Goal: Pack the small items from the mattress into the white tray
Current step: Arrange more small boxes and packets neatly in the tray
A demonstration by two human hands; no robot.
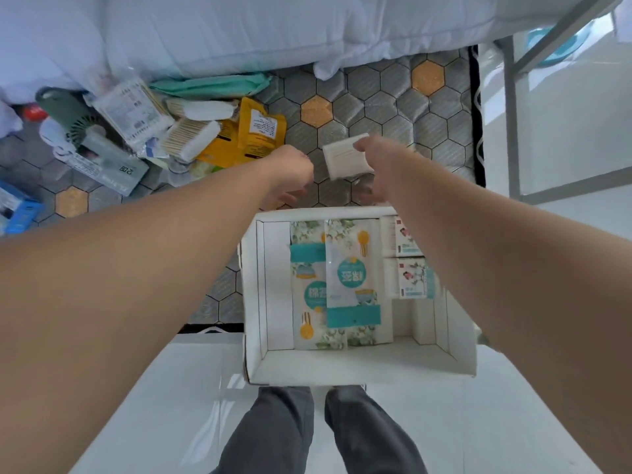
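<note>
My right hand (379, 162) holds a small clear box of cotton swabs (343, 158) above the mattress, just beyond the far rim of the white tray (359, 369). My left hand (290, 169) hovers beside it with fingers loosely curled and nothing in it. The tray sits at the mattress edge and holds two floral cotton-pad packs (352, 278) and two small white boxes (408, 278). A pile of small items (136, 124) lies on the mattress at the left: swab packs, yellow packets, a green fan.
The hexagon-patterned mattress (393, 97) carries a white duvet (239, 29) along its far side. A blue box (17, 210) lies at the far left. White tiled floor (154, 405) and my grey trouser legs (284, 432) are below. A metal frame (513, 131) stands at right.
</note>
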